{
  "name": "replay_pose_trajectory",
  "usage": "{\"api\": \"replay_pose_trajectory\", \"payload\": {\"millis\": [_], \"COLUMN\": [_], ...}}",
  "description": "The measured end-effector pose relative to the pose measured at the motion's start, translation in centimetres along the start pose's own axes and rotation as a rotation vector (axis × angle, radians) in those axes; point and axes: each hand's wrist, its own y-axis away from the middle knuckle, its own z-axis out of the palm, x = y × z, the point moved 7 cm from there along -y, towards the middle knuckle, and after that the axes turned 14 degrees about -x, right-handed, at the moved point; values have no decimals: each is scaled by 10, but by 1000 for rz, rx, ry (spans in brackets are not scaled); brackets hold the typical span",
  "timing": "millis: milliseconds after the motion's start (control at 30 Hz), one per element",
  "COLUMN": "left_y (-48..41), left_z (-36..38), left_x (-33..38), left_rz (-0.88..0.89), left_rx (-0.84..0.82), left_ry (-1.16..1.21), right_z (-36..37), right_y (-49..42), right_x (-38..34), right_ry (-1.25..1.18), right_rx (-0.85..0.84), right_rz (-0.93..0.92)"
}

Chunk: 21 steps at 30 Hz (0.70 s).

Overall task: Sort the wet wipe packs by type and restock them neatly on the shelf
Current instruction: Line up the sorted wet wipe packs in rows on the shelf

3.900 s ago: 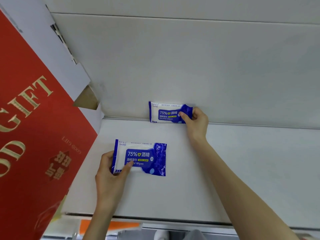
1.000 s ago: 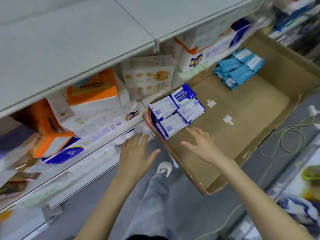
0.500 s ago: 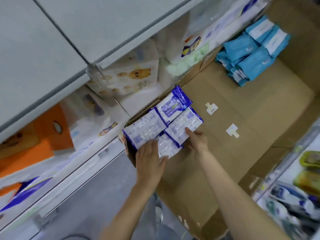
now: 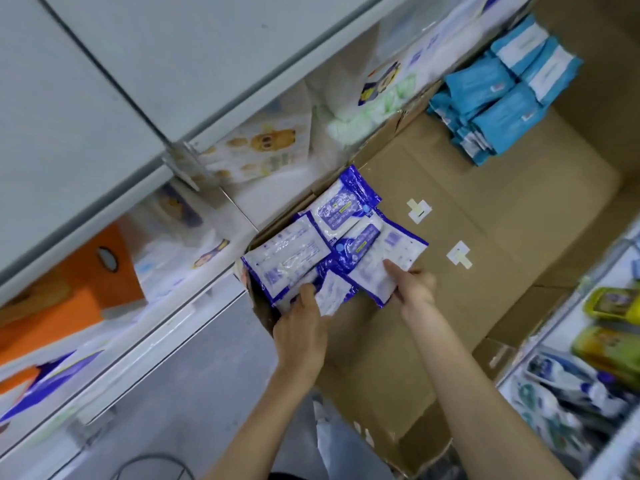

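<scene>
Shelf [image 4: 104, 109]: grey, upper left; stock beneath it blurred, with an orange carton [image 4: 79, 285] at far left.

Left hand [image 4: 301, 330]: reaching into the near corner of the cardboard box [image 4: 485, 209]. Thumb lies on top of a blue-and-white wipe pack [image 4: 287, 258]; the other fingers are hidden beneath the packs, so the grip appears closed on a pack, though which one cannot be told for certain.

Small pack [image 4: 332, 292]: white back face up, just right of the left thumb, touching it.

Pile of blue-and-white packs [image 4: 346, 216]: several, overlapping, beyond both sets of fingers, in the box corner nearest the shelf. Topmost is printed face up; the text is blurred.

Right hand [image 4: 414, 284]: fingers pressed together on the near edge of another white-backed pack [image 4: 388, 258], index finger flat on its top face, thumb side hidden.

Two white tape marks [image 4: 419, 211]: on the box floor, beyond and right of the right fingers.

Light blue wipe packs [image 4: 498, 98]: a stacked cluster in the far corner of the box, well apart from both hands.

Second shelving [image 4: 606, 341]: far right, with yellow-green items, blurred.
</scene>
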Motion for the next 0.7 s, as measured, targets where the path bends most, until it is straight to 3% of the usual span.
{"api": "replay_pose_trajectory", "payload": {"millis": [67,200,267,500,700], "left_y": [10,50,73,157,248], "left_z": [-5,-19,-34,-59,-63], "left_x": [-13,-9,-4,15,26], "left_rz": [-89,-91,-3,250,476], "left_rx": [-51,-303,-334,-288,-111], "left_ry": [248,1353,1559,1580,1600], "right_z": [-10,-21,-17,22,30], "right_y": [24,85,121,237,325], "right_x": [-9,-22,-25,-32,-7], "right_ry": [-50,49,72,381,402], "right_rx": [-52,-303,-459,-761,-1019], "right_rz": [-36,-107,-124,-408,-499]}}
